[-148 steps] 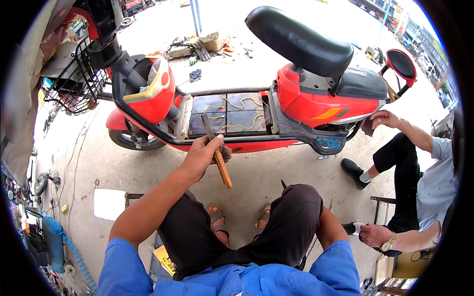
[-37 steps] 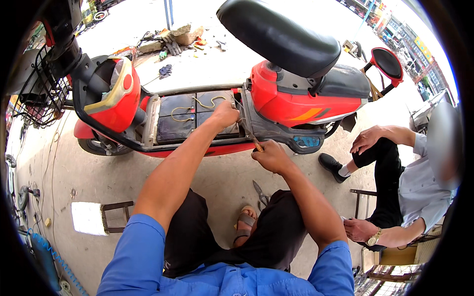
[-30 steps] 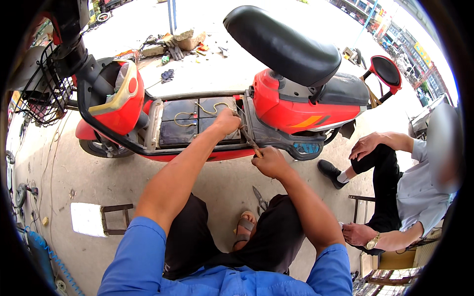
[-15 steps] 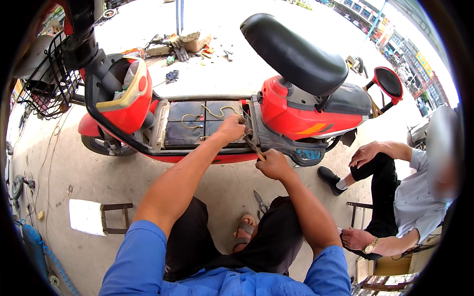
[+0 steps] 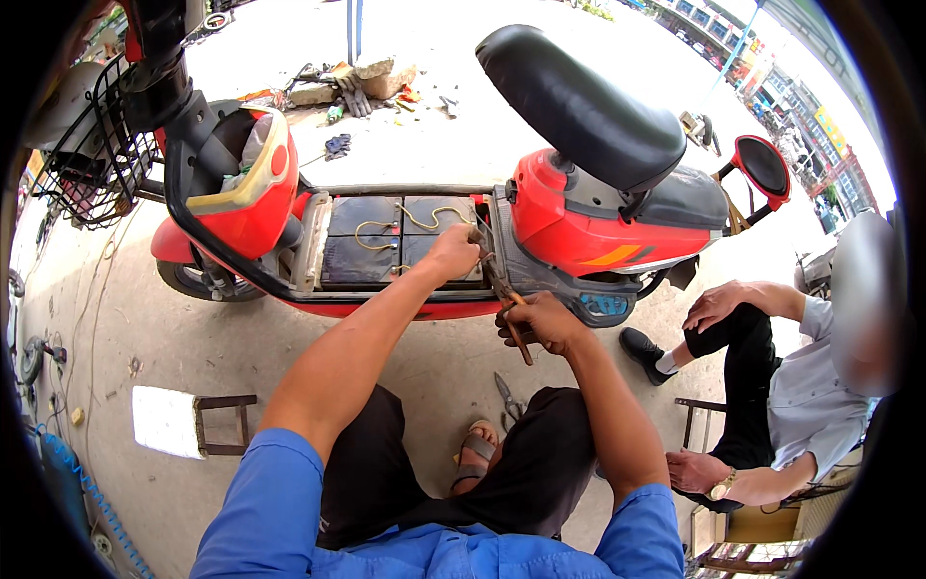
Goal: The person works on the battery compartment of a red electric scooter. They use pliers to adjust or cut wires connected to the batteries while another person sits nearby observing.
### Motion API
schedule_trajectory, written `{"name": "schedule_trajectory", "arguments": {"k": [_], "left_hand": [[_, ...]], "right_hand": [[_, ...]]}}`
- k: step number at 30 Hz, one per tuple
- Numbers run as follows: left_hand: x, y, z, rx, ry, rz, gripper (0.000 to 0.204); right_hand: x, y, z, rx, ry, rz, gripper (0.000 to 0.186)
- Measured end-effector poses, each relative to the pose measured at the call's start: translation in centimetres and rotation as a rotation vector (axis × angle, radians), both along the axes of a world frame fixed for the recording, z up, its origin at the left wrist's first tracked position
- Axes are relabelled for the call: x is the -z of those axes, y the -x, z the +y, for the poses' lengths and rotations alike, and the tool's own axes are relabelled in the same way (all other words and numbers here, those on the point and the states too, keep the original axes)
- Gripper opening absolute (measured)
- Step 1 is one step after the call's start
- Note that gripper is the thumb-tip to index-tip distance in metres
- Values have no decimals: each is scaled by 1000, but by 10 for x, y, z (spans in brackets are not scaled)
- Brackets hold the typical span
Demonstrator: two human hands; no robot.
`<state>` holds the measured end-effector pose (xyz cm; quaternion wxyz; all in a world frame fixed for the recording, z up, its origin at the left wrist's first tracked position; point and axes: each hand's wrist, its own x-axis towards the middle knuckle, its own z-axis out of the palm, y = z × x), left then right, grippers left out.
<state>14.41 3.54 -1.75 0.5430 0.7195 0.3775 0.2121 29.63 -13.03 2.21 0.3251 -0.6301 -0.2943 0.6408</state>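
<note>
A red electric scooter (image 5: 545,212) stands side-on before me, its footboard bay uncovered. Black batteries (image 5: 359,261) fill the bay, joined by pale yellow wires (image 5: 371,228). My left hand (image 5: 451,253) is closed at the bay's right end, fingers pinched around what seems a thin wire; its end is too small to make out. In my right hand (image 5: 545,322) are pliers (image 5: 499,280) with orange-brown handles. The handles are spread apart, and the jaws reach up beside my left fingertips. Whether the jaws touch the wire, I cannot tell.
The scooter's black seat (image 5: 588,111) is tilted up. Scissors-like cutters (image 5: 509,396) lie on the ground by my sandal. A white-topped stool (image 5: 166,422) stands at left. A person (image 5: 810,367) sits close at right. Gloves (image 5: 352,95) and stones lie beyond the scooter.
The pliers' handles have spread apart and my right hand's fingers have loosened around them. My left hand stays at almost the same spot.
</note>
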Motion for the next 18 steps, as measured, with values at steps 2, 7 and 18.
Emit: {"name": "schedule_trajectory", "arguments": {"k": [2,7,18], "left_hand": [[-2,1,-1,-4,7,-5,32],[0,3,0,-15,13,-20,34],[0,1,-1,15,15,-31,34]], "right_hand": [[-4,1,0,45,15,176,26],[-6,4,2,70,53,468,33],[15,-2,5,96,47,738,37]]}}
